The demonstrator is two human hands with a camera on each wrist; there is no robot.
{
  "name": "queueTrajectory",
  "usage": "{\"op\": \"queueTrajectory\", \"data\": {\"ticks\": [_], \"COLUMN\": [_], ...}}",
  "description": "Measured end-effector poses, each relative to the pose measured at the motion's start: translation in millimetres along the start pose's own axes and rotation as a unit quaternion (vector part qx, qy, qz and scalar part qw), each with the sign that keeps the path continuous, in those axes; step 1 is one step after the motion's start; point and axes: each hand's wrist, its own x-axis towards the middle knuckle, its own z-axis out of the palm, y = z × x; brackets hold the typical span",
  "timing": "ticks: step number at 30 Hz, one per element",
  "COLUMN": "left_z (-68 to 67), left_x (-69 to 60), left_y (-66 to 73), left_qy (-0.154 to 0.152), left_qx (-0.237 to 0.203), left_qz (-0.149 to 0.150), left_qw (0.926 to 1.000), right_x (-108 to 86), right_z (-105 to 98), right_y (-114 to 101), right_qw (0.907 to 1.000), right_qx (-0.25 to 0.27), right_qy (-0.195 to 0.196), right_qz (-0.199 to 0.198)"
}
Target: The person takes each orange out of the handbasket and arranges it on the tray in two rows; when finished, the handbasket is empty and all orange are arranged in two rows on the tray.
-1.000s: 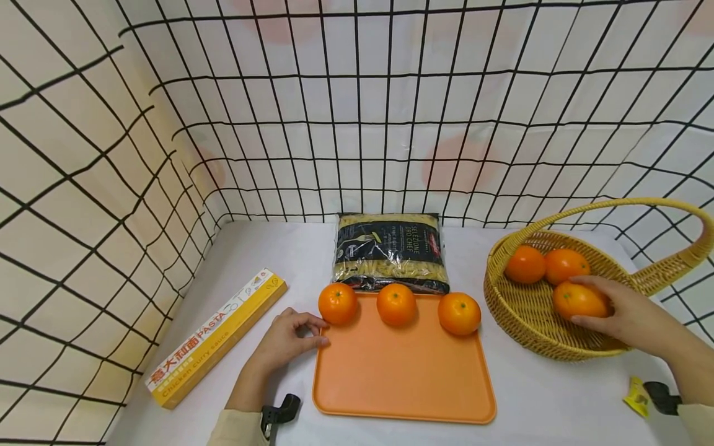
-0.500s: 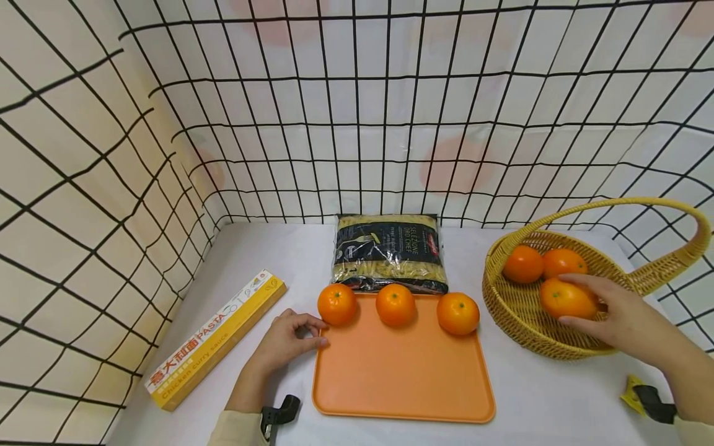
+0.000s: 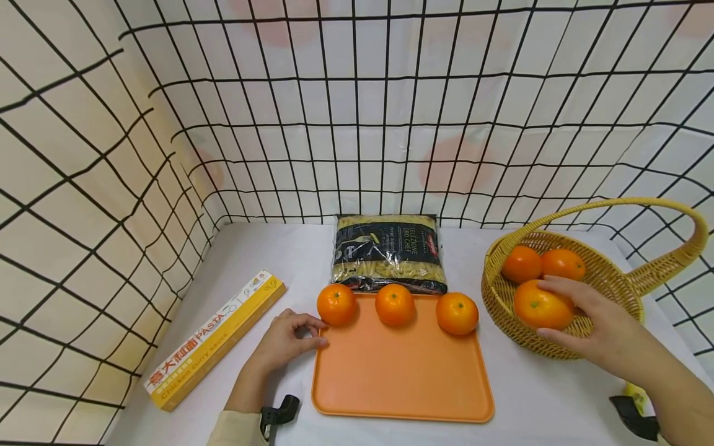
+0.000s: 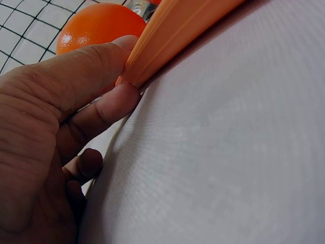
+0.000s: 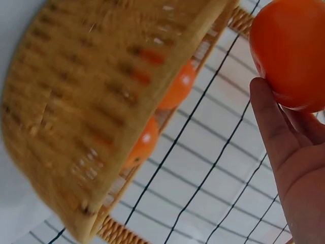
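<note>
My right hand (image 3: 599,319) grips an orange (image 3: 542,305) over the near left part of the wicker basket (image 3: 613,272). In the right wrist view that orange (image 5: 292,53) is held clear above the basket's rim, thumb and fingers around it. Two other oranges (image 3: 522,264) lie inside the basket. At the tray's left edge, my left hand (image 3: 287,341) pinches the rim of the orange tray (image 3: 401,371) between thumb and finger, as the left wrist view shows. Three oranges (image 3: 395,305) stand in a row along the tray's far side.
A pasta bag (image 3: 389,251) lies behind the tray. To the left is a long yellow and white pasta box (image 3: 216,339). The basket's handle (image 3: 641,203) arches up at the right. Black wire grid (image 3: 357,142) stands behind and at both sides.
My right hand has lifted the orange and moved it left and toward the basket's near left rim. My left hand has stayed at the tray's edge.
</note>
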Motion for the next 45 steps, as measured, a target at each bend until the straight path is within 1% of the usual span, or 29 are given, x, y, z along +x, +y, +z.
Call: {"op": "queueTrajectory", "data": {"ticks": [4,6,11,16,22,24,31,34,38,41,45], "left_z": [-0.1,-0.1,-0.3,-0.4,0.1,0.1,0.3,0.0,-0.3,-0.4,0.2], "left_x": [0.1,0.1,-0.1,-0.1,-0.4,-0.7,-0.7,-0.5,-0.4,-0.4,-0.4], "left_y": [-0.3,-0.4,0.1,0.5,0.9,1.0,0.7,0.7,0.8,1.0,0.9], "left_qy": [0.000,0.000,0.001,0.003,0.003,0.003,0.003,0.004,0.003,0.003,0.002], "left_qx": [0.001,0.001,0.001,0.004,0.003,0.003,0.006,0.006,0.005,0.005,0.003], "left_qz": [0.000,0.001,0.006,0.017,0.013,0.011,0.008,0.009,0.010,0.011,0.009], "left_qw": [1.0000,1.0000,1.0000,0.9998,0.9999,0.9999,0.9999,0.9999,0.9999,0.9999,1.0000], "right_x": [-1.9,-2.2,-3.0,-3.1,-2.7,-1.8,2.7,4.1,6.2,7.8,10.3], "right_z": [9.2,13.8,23.0,33.2,49.2,55.0,75.2,82.1,90.8,96.8,106.4], "right_y": [-13.1,-20.2,-39.9,-55.9,-71.6,-76.5,-88.9,-95.3,-104.8,-111.4,-117.5], "right_qw": [0.9985,0.9975,0.9981,0.9979,0.9976,0.9966,0.9903,0.9894,0.9867,0.9831,0.9777], "right_qx": [0.003,0.001,-0.014,-0.018,0.007,0.022,0.081,0.087,0.105,0.123,0.141], "right_qy": [0.022,0.024,0.003,-0.009,-0.034,-0.042,-0.052,-0.063,-0.089,-0.112,-0.135], "right_qz": [-0.050,-0.066,-0.060,-0.061,-0.060,-0.068,-0.099,-0.097,-0.087,-0.077,-0.077]}}
